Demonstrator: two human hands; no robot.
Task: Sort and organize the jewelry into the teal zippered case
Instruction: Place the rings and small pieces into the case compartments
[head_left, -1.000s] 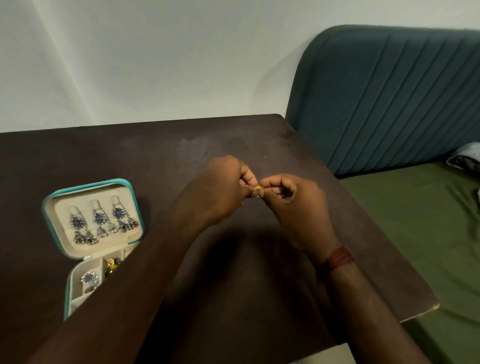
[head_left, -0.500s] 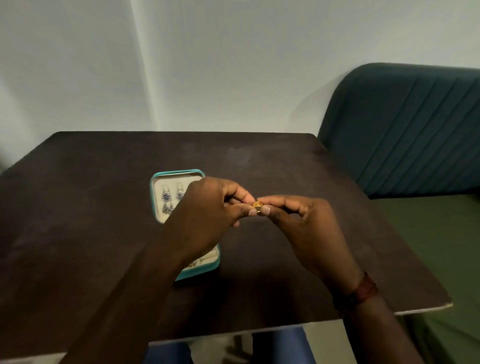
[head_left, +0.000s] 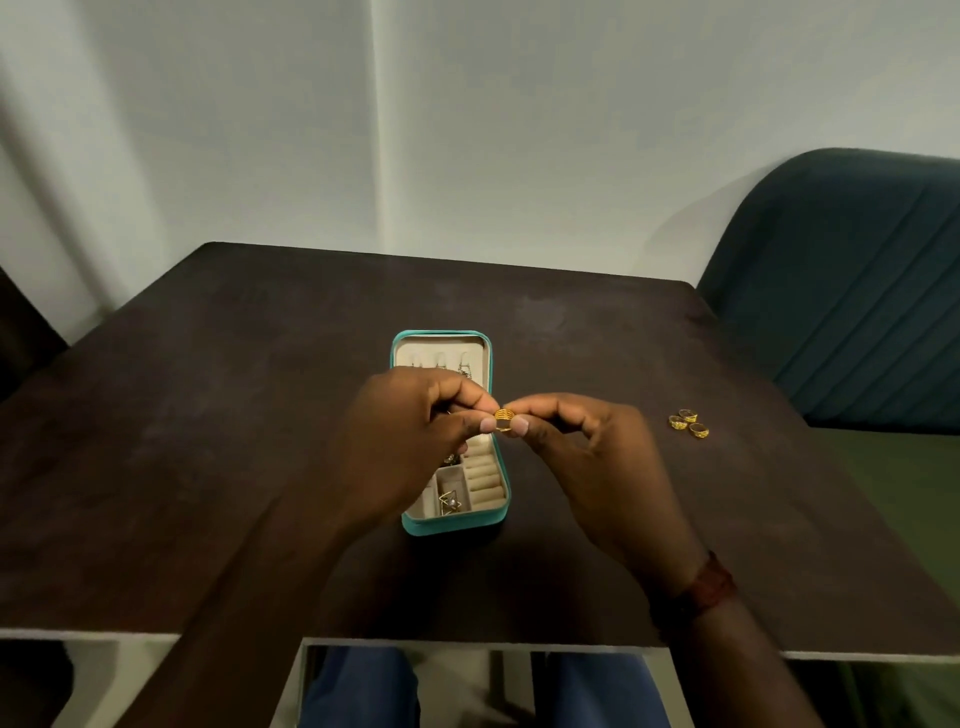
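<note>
Left hand (head_left: 415, 431) and right hand (head_left: 587, 457) both pinch the ring (head_left: 503, 419), thumb and forefinger, right over the case (head_left: 447, 526). The ring rolls (head_left: 485, 480) lie just below, on the right hand's side. The band's opening seems to face the camera, though that's hard to tell. Three rings (head_left: 689, 422) lie well right of the case.

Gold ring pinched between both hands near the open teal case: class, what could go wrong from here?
1. The small gold ring, pinched between the left hand and right hand, could slip into a wrong compartment of the teal zippered case.
2. Three loose gold rings on the dark table could be knocked away.
</note>
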